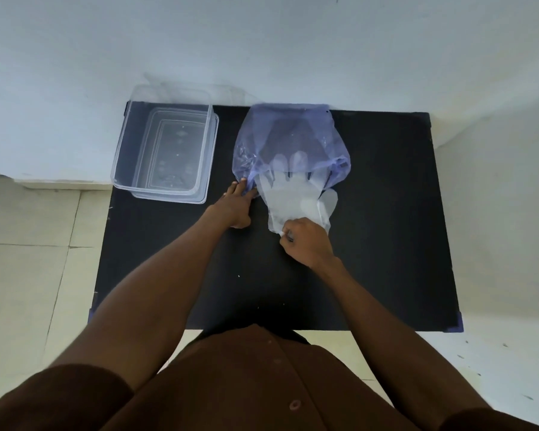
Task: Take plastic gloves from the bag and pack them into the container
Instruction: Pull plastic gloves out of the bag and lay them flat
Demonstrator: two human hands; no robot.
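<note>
A translucent blue-purple bag (pixel 288 136) lies on the black table, its mouth facing me. A clear plastic glove (pixel 293 197) sticks halfway out of the mouth, fingertips still inside the bag, thumb out to the right. My right hand (pixel 307 241) is pinched shut on the glove's cuff, below the bag. My left hand (pixel 238 205) lies flat on the table, its fingertips pressing the bag's lower left edge. The clear rectangular container (pixel 122 150) stands at the table's far left, with nothing visible in it.
The black table (pixel 386 228) stands against a white wall, its back edge just behind bag and container. Bare tabletop stretches to the right and toward me. Pale floor tiles show on the left.
</note>
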